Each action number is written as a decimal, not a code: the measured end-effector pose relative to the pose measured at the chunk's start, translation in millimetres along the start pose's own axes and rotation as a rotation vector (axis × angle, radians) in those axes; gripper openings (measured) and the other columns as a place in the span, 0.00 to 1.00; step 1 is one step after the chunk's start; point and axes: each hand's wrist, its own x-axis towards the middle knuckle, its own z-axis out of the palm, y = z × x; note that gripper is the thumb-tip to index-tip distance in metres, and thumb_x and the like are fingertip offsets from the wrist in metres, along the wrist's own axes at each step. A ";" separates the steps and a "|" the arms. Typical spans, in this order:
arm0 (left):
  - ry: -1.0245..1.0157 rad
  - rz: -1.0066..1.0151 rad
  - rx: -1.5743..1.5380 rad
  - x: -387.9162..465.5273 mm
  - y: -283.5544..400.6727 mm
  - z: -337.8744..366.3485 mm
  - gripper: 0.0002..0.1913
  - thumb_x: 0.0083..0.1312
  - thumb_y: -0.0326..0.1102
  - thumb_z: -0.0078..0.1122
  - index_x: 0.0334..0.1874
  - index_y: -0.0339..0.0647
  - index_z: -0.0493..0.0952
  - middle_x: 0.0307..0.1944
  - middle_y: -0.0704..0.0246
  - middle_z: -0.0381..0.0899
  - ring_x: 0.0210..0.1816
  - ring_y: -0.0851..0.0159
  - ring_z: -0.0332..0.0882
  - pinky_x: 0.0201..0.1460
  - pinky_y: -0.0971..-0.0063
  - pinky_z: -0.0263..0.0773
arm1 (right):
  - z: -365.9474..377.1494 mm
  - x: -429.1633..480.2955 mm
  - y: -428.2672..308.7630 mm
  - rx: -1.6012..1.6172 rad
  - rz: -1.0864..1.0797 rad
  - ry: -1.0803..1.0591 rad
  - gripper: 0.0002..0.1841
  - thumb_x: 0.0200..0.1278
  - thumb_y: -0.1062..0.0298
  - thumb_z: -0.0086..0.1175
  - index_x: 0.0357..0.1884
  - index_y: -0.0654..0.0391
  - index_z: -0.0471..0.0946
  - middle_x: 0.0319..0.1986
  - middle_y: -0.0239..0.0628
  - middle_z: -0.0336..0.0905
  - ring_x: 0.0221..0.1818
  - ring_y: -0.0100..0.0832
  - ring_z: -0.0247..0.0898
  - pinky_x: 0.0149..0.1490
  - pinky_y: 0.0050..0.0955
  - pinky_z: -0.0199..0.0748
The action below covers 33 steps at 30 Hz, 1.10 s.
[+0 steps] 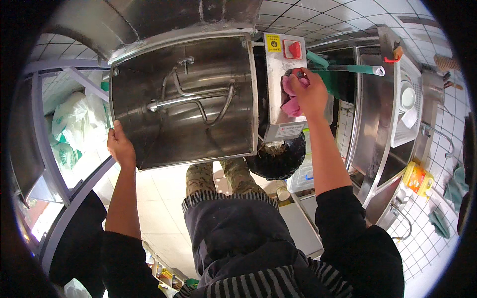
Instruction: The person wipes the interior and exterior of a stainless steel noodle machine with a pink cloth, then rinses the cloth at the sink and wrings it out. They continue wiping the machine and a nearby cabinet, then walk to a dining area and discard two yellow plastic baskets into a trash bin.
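In front of me is a wide stainless steel tank with bent metal tubes on its inner face. My left hand holds the tank's left edge, thumb up on the rim. To the tank's right, my right hand grips a crumpled pink cloth against a steel control panel. Near the fingertips shows a small dark and red part, mostly covered, which I cannot make out. Above the hand on the panel sit a red rotary switch and a yellow warning label.
Below the panel stands a black-lined bin. Green-sleeved pipes jut out at right, near a steel sink counter with a white basket of bowls and a yellow jug. White plastic bags lie behind a metal frame at left.
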 end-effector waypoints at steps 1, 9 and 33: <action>0.008 0.002 0.007 -0.3 0.1 0.0 0.30 0.75 0.56 0.52 0.24 0.33 0.68 0.18 0.65 0.61 0.24 0.65 0.57 0.30 0.64 0.57 | 0.3 1.0 -0.1 -0.027 -0.002 -0.009 0.24 0.57 0.51 0.67 0.53 0.54 0.83 0.41 0.40 0.83 0.43 0.41 0.81 0.47 0.35 0.78; -0.010 -0.017 0.018 0.7 1.0 -0.3 0.29 0.75 0.54 0.53 0.23 0.34 0.66 0.17 0.67 0.58 0.24 0.67 0.55 0.29 0.65 0.55 | -8.2 4.7 -6.1 -0.072 -0.078 -0.038 0.23 0.57 0.51 0.66 0.51 0.55 0.83 0.39 0.40 0.82 0.41 0.42 0.82 0.45 0.37 0.79; 0.000 -0.022 0.035 -1.2 5.2 -0.6 0.29 0.75 0.53 0.54 0.23 0.35 0.65 0.17 0.67 0.58 0.24 0.67 0.55 0.28 0.65 0.54 | -15.3 66.6 -31.7 -0.107 -0.012 -0.147 0.28 0.58 0.46 0.64 0.54 0.55 0.82 0.41 0.43 0.85 0.43 0.47 0.82 0.48 0.41 0.79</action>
